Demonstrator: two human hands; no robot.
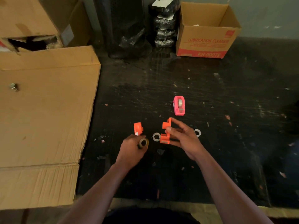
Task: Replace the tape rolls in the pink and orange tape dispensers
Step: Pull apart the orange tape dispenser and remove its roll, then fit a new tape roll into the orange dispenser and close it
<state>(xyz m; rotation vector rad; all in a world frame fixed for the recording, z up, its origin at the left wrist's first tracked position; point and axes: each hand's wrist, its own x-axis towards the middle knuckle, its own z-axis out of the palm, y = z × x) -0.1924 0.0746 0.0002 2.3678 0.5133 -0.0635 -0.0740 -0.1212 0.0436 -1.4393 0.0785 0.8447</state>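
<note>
Head | left hand (131, 151) grips tape roll (143, 142) | right hand (184, 139) pinches orange dispenser (166, 126) (half-shell)

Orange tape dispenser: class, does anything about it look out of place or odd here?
Yes. It is split in two: the right hand holds the larger orange piece, while the smaller orange piece lies apart on the table beside the left hand, which grips a tape roll. The pink dispenser stands whole.
</note>
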